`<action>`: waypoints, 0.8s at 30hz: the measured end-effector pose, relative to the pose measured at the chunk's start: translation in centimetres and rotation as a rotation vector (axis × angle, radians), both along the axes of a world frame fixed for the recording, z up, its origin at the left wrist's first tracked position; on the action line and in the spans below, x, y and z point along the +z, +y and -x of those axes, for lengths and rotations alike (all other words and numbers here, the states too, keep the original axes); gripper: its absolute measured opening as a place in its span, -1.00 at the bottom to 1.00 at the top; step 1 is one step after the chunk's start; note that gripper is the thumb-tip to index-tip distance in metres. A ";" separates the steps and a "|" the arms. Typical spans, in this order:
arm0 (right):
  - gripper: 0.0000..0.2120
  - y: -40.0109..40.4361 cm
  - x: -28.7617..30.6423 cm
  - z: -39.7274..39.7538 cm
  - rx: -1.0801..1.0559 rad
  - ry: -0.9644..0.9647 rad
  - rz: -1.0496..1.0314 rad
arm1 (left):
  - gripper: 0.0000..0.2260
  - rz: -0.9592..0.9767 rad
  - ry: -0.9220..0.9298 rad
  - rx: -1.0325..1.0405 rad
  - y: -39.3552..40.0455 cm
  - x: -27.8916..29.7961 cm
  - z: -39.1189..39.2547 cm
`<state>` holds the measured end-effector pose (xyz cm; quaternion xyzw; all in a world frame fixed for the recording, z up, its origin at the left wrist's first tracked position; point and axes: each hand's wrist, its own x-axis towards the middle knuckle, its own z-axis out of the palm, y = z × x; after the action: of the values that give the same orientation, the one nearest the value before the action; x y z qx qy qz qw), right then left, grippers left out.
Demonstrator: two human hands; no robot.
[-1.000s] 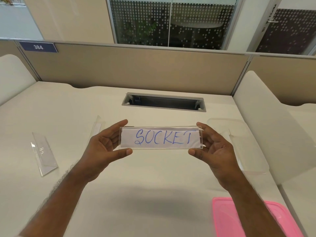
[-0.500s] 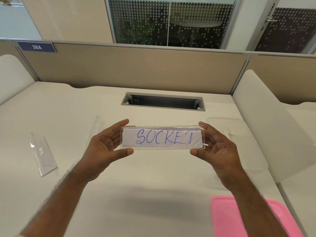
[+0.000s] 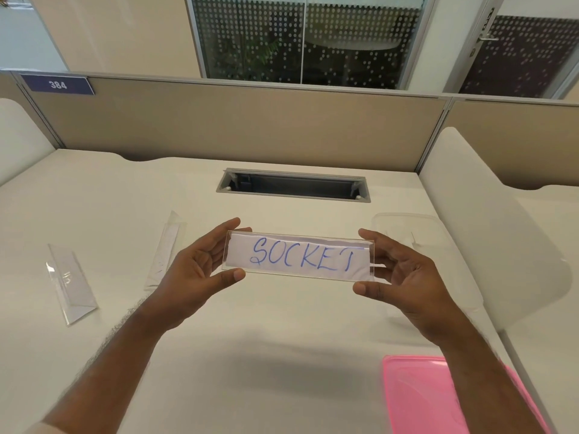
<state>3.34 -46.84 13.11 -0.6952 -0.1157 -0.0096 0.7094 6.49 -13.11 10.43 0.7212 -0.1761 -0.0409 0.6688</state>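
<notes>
Sign holder (image 3: 299,258), a clear one with a paper reading "SOCKET", hung above the desk (image 3: 257,355), pinched at its ends by the left hand (image 3: 197,277) and right hand (image 3: 404,283), thumbs below, fingers above.

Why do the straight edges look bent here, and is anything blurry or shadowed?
Head view: the wide-angle lens bows the partition; the SOCKET sign, pinched by the left hand and right hand, reads sharp; a soft shadow lies on the desk under the arms; the pink lid looks smeared at its edge.
</notes>
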 end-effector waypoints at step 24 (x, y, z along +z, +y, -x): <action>-0.43 -8.4 -1.8 1.9 -0.819 -0.110 0.325 | -0.21 -1.181 -0.130 0.190 -6.4 -16.7 -4.3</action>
<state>1.42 -55.23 11.30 -0.7846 0.1318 -0.3088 0.5212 10.83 -19.55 -6.32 0.9843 -0.0988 -0.0277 0.1436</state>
